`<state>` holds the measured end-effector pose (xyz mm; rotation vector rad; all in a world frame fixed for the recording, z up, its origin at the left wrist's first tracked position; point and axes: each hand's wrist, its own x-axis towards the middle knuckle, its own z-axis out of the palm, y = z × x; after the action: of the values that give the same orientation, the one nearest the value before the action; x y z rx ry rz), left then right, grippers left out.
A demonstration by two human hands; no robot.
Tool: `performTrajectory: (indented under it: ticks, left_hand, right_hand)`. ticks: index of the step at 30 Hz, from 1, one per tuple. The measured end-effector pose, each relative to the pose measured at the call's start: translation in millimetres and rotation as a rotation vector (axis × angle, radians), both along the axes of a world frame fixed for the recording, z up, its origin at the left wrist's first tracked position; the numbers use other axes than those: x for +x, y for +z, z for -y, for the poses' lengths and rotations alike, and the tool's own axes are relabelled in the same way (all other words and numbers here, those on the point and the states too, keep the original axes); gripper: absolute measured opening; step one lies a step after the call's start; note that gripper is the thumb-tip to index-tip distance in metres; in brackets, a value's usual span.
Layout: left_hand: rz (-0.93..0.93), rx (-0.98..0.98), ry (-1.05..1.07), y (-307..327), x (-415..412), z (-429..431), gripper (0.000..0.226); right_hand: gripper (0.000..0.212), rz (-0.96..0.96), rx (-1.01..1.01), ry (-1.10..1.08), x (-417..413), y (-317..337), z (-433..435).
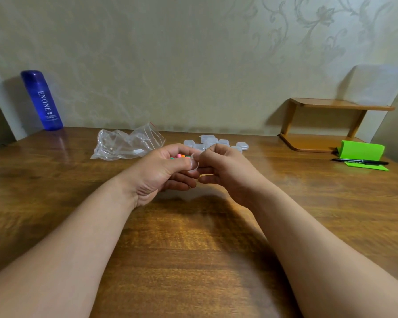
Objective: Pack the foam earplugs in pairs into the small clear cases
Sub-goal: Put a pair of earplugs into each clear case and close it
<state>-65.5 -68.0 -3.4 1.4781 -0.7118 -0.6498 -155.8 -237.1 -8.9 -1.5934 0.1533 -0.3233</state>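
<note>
Your left hand (161, 173) is curled round bright foam earplugs (180, 156); pink, orange and green show, the rest are hidden, so no count is possible. Its thumb and your right hand (225, 171) pinch one small clear plastic case (193, 165) between them above the brown wooden table (193, 249); its lid state cannot be made out. Behind the hands, at least seven more clear cases (223, 142) lie clustered, some covered. One crumpled clear plastic bag (126, 145) lies left of them.
</note>
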Motion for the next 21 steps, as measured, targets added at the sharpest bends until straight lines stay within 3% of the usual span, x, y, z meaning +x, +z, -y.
performTrajectory:
  ticks: [4, 9, 10, 14, 17, 21]
  left_hand:
    - [-0.041, -0.019, 0.024, 0.2, 0.1, -0.3, 0.024]
    - [-0.136, -0.134, 0.019, 4.8, -1.9, -1.3, 0.031]
    - [-0.154, -0.164, 0.019, 5.2, -2.8, -1.2, 0.032]
    - [-0.204, -0.196, 0.025, 4.9, -2.7, 0.5, 0.036]
    - [-0.234, -0.161, -0.029, 4.9, -8.4, 3.6, 0.043]
    - [-0.211, -0.07, -0.16, -0.1, -21.8, 11.7, 0.036]
  right_hand:
    - [0.011, 0.003, -0.012, -0.015, 0.9, -1.6, -0.5]
    - [0.005, 0.051, 0.142, -0.076, -0.8, 2.3, -0.7]
    - [0.009, 0.04, 0.13, -0.124, 0.1, 1.6, -0.7]
    - [0.014, -0.006, -0.272, -0.365, 3.6, -4.4, 3.9]
    - [0.014, 0.01, -0.234, -0.393, 1.8, -1.4, 8.1]
    - [0.016, 0.031, -0.245, -0.379, 1.4, 0.5, 6.4]
